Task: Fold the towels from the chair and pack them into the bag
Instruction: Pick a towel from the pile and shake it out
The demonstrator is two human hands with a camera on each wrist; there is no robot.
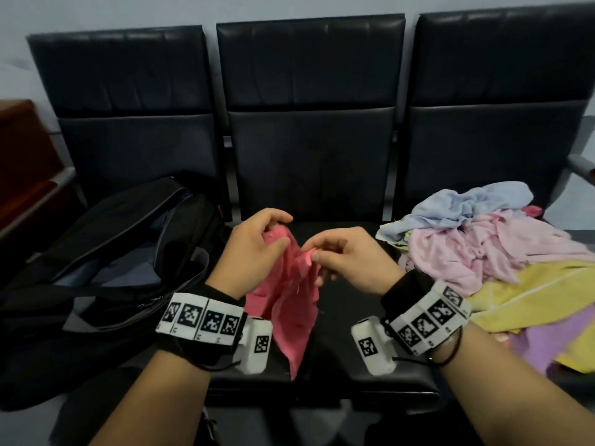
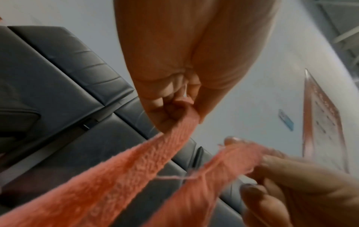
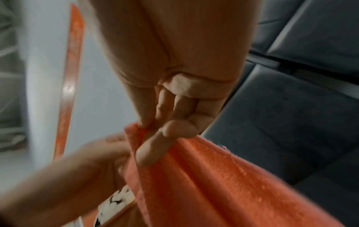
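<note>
A coral-pink towel hangs crumpled above the middle chair seat, held by both hands. My left hand pinches its top edge between thumb and fingers. My right hand pinches the towel's edge close beside it, thumb pressed on the cloth. The towel sags between the two grips and drapes down. An open black bag lies on the left seat. A heap of loose towels in blue, pink, yellow and purple covers the right seat.
The row of black chair backs stands against a pale wall. A brown wooden piece of furniture is at the far left. A grey armrest juts out at the right edge.
</note>
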